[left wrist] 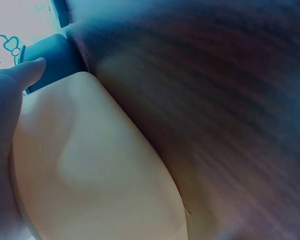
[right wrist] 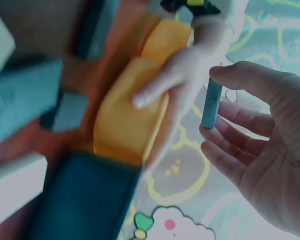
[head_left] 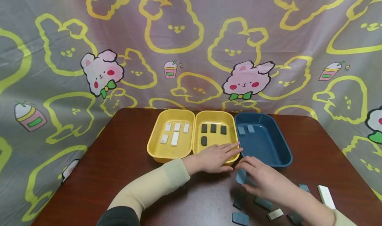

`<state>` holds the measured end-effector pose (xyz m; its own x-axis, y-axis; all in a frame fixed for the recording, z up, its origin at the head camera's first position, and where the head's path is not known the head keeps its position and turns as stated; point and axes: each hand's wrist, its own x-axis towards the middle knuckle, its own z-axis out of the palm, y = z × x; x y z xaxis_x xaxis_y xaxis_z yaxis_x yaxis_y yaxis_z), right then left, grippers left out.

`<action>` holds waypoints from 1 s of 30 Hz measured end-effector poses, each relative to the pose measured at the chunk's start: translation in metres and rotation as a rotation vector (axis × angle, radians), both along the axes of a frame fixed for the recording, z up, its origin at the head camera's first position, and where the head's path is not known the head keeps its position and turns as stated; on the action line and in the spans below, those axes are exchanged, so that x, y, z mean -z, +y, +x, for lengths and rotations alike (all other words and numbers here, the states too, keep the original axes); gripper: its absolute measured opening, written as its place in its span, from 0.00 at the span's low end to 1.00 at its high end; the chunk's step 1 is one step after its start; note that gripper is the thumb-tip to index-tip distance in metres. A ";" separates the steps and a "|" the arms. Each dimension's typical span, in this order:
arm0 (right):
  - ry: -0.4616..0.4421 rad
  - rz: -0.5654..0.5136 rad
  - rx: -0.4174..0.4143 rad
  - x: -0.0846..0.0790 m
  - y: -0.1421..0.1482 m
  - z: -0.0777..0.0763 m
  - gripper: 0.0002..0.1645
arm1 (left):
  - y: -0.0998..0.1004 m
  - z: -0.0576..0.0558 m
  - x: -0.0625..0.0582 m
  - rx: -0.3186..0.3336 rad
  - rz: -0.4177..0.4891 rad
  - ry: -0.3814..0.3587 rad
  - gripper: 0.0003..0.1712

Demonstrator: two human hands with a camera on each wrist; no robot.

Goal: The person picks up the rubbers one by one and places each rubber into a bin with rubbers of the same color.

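Note:
My right hand (head_left: 262,178) pinches a small flat blue-grey block (head_left: 241,177) between thumb and fingertips, close to the front corner of the blue bin (head_left: 285,146). In the right wrist view the block (right wrist: 211,104) stands edge-on between the thumb and the fingers. My left hand (head_left: 215,158), fingers extended, lies across the front right corner of the middle yellow bin (head_left: 198,119). Its thumb (right wrist: 152,92) shows along that bin's outer wall in the right wrist view. Four dark blocks sit in the middle bin, among them a dark block (head_left: 213,128); two blue-grey blocks (head_left: 251,129) lie in the blue bin.
At the left a second yellow bin (head_left: 152,143) holds several white blocks (head_left: 177,126). Loose pieces lie on the brown table (head_left: 98,183) at the front right: a blue-grey block (head_left: 240,218), a small pale block (head_left: 275,214) and a long white block (head_left: 326,196). A patterned curtain (head_left: 191,53) hangs behind.

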<state>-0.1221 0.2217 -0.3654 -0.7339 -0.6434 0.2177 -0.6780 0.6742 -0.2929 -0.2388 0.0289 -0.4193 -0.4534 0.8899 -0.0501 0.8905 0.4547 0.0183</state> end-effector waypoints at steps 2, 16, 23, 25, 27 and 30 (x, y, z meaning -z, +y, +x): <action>0.022 0.006 0.033 -0.004 0.003 -0.005 0.26 | 0.000 0.000 0.000 0.002 0.001 -0.002 0.45; 0.047 0.143 0.310 -0.023 0.053 -0.073 0.24 | 0.000 -0.004 0.002 0.029 0.015 -0.021 0.45; -0.097 0.125 0.389 -0.031 0.078 -0.123 0.23 | 0.000 -0.004 0.003 0.028 0.007 -0.024 0.45; -0.126 0.124 0.394 -0.030 0.082 -0.137 0.23 | 0.000 -0.004 0.003 0.026 0.006 -0.022 0.45; -0.143 0.131 0.388 -0.027 0.086 -0.149 0.22 | 0.000 -0.003 0.003 0.027 0.009 -0.019 0.45; -0.177 0.157 0.372 -0.020 0.091 -0.163 0.20 | 0.000 -0.004 0.003 0.028 0.010 -0.012 0.45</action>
